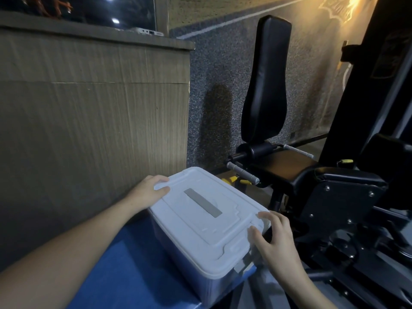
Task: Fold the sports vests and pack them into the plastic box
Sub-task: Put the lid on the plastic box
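A plastic box (185, 257) with a white lid (200, 221) and a grey handle strip stands on a blue surface (124, 270). The lid is on the box. My left hand (147, 192) grips the lid's far left end, fingers curled over its edge. My right hand (274, 239) holds the near right end, thumb on top and fingers wrapped down the side. No sports vests are visible; the box's inside is hidden by the lid.
A wood-panelled counter (93, 108) rises at the left, close behind the box. A black gym machine with a padded seat and backrest (265, 85) fills the right. Speckled flooring (214, 85) lies between them.
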The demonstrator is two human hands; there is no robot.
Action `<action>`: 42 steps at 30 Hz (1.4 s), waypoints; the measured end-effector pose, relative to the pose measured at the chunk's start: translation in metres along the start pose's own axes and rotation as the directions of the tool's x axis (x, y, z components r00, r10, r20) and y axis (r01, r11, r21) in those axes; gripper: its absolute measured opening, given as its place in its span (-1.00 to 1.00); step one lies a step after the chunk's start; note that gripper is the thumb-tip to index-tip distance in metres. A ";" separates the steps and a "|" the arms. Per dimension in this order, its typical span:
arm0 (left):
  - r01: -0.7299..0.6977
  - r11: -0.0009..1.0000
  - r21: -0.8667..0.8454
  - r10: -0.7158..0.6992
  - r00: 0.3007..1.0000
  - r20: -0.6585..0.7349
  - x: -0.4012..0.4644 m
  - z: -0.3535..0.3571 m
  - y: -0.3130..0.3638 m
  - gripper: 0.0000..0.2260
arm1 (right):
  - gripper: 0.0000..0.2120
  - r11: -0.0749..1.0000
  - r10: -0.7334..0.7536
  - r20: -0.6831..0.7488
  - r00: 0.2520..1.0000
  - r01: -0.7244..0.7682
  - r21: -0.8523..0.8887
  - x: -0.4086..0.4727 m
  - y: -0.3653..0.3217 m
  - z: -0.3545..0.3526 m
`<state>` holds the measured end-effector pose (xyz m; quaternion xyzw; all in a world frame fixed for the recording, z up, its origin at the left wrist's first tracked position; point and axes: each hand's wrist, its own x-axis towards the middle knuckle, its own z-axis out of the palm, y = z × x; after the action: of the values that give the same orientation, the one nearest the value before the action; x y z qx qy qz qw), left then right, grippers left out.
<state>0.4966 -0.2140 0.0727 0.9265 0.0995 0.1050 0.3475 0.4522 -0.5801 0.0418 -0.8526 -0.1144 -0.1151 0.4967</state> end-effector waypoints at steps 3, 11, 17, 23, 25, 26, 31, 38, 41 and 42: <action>-0.009 0.998 0.060 0.006 0.999 0.041 0.005 -0.002 -0.004 -0.69 | -0.71 1.000 0.006 0.010 1.000 -0.006 -0.004 -0.002 -0.002 0.001; -0.014 0.926 0.378 -0.011 0.998 0.065 0.018 -0.002 0.004 -0.60 | -0.76 1.000 -0.009 -0.037 0.999 0.009 -0.010 -0.004 0.002 0.009; -0.007 0.967 0.254 -0.012 0.997 0.073 0.030 0.003 0.007 -0.83 | -0.77 0.999 -0.032 0.004 0.999 0.032 -0.021 0.007 0.004 0.012; 0.043 0.945 0.324 -0.083 0.991 0.108 0.034 0.003 0.004 -0.70 | -0.76 0.990 0.011 0.074 0.997 -0.021 0.141 0.020 0.003 0.012; 0.041 0.932 0.360 -0.088 0.989 0.116 0.030 0.003 0.004 -0.59 | -0.78 0.988 -0.002 0.081 0.997 -0.010 0.155 0.018 0.004 0.014; 0.046 0.932 0.359 -0.092 0.989 0.112 0.027 0.002 0.004 -0.57 | -0.77 0.987 -0.008 0.085 0.996 -0.006 0.159 0.017 0.004 0.014; 0.101 0.938 0.330 -0.155 0.978 0.142 0.009 -0.011 -0.002 -0.59 | -0.77 0.983 -0.008 0.164 0.986 -0.022 0.182 0.027 0.005 0.013; 0.231 0.972 0.045 -0.235 0.963 0.130 -0.061 -0.048 -0.032 -0.76 | -0.80 0.957 0.023 0.421 0.907 -0.142 0.253 0.049 -0.009 0.016; 0.285 0.958 -0.019 -0.283 0.957 0.062 -0.100 -0.062 -0.056 -0.70 | -0.79 0.957 -0.005 0.512 0.859 -0.145 0.251 0.053 -0.022 0.028; 0.307 0.951 -0.028 -0.306 0.951 0.036 -0.113 -0.067 -0.065 -0.67 | -0.79 0.955 -0.013 0.536 0.844 -0.149 0.257 0.052 -0.030 0.034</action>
<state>0.3633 -0.1539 0.0647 0.8953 0.2350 0.0369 0.3765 0.4947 -0.5321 0.0660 -0.7727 -0.2323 0.1611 0.5683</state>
